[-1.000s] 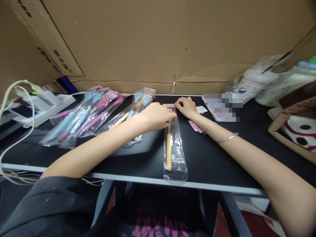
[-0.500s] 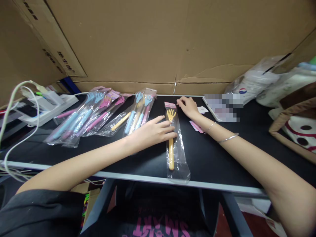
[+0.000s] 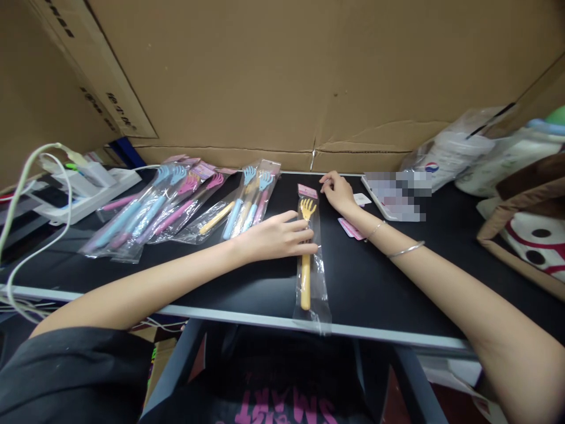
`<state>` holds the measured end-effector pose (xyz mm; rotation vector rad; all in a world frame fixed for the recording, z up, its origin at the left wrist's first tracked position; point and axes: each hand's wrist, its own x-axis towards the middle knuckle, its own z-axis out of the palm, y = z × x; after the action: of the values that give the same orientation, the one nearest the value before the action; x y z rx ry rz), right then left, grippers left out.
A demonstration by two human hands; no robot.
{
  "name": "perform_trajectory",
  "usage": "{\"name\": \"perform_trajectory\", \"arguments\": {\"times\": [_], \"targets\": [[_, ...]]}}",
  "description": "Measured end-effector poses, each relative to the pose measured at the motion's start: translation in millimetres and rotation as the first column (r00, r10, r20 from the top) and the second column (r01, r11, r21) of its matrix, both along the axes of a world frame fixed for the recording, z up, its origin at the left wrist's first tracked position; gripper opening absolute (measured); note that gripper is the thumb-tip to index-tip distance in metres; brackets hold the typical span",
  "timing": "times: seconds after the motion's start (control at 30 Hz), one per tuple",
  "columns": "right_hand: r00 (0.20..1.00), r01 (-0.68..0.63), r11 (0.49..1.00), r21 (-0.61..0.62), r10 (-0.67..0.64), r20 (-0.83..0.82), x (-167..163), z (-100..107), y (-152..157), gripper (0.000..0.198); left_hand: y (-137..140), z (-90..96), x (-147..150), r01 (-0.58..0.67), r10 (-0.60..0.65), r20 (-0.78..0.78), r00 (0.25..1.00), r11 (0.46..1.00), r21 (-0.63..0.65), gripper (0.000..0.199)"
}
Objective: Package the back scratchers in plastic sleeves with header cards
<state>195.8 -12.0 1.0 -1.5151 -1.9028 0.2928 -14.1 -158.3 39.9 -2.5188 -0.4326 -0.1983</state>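
Note:
A yellow back scratcher [image 3: 306, 277] in a clear plastic sleeve lies lengthwise in front of me, its claw end away from me and the sleeve's near end over the desk edge. A pink header card [image 3: 307, 191] tops the sleeve. My left hand [image 3: 285, 235] lies across the scratcher's shaft, fingers stretched out and slightly apart. To the right of the header card, my right hand [image 3: 338, 191] rests on the desk with loosely bent fingers and nothing visible in them. Close by its wrist are pink cards [image 3: 351, 228] and a white tag [image 3: 362, 199].
Several bagged back scratchers [image 3: 150, 206] lie at the left, and another group [image 3: 247, 203] sits behind my left forearm. A power strip [image 3: 101, 194] with cables is at the far left. Rightward are a pixelated flat object [image 3: 388, 197], a bagged cup [image 3: 459, 150] and a brown-handled bag [image 3: 529, 224].
The sleeved back scratcher has shifted slightly toward me and now lies straighter, my left hand still over it. My right hand stays nearly in place, its fingers a little differently bent.

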Motion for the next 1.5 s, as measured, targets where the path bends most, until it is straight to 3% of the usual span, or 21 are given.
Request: {"name": "perform_trajectory", "arguments": {"times": [0.2,0.33,0.47,0.67,0.8,1.0,1.1,1.23,1.33,1.43,1.5], "targets": [[0.999,-0.039,0.999,0.023,0.039,0.007,0,0,0,0.027,-8,12.5,-25,0.044,-0.033,0.133,0.991,0.995,-0.086,0.024],[0.998,-0.063,0.997,0.041,0.064,-0.009,0,-1,1,0.024,-11,24.9,-71,-0.038,0.032,0.296,0.955,0.999,0.014,0.023],[0.996,-0.076,0.995,0.057,0.079,-0.045,1,-3,3,0.023,-11,31.6,-129,-0.214,0.175,0.482,0.858,0.976,0.027,0.021],[0.993,-0.089,0.994,0.067,0.094,-0.075,2,-5,5,0.021,-1,24.5,-208,-0.456,0.4,0.583,0.707,0.888,-0.056,0.025],[0.993,-0.096,0.994,0.059,0.1,-0.068,2,-5,4,0.021,4,15.4,-235,-0.618,0.614,0.457,0.644,0.769,-0.164,0.03],[0.996,-0.075,0.996,0.039,0.077,-0.04,0,-4,3,0.023,-1,18.8,-235,-0.799,0.844,0.16,0.511,0.536,-0.273,0.037],[0.996,-0.079,0.996,0.034,0.08,-0.028,0,-2,2,0.025,-1,23.5,-241,-0.819,0.882,0.075,0.466,0.462,-0.339,0.042],[0.996,-0.082,0.996,0.023,0.083,-0.013,1,-1,1,0.028,2,30.7,-242,-0.821,0.883,0.007,0.469,0.44,-0.364,0.048],[0.997,-0.072,0.997,0.011,0.072,-0.01,1,-1,1,0.027,3,36.9,-221,-0.852,0.894,0.0,0.448,0.427,-0.304,0.049],[0.998,-0.064,0.998,0.01,0.064,-0.002,0,0,0,0.026,8,40.0,-184,-0.812,0.867,0.051,0.496,0.484,-0.326,0.047],[0.998,-0.061,0.998,0.009,0.061,0.004,-1,1,-1,0.026,14,39.9,-156,-0.747,0.812,0.075,0.579,0.565,-0.35,0.047]]}}
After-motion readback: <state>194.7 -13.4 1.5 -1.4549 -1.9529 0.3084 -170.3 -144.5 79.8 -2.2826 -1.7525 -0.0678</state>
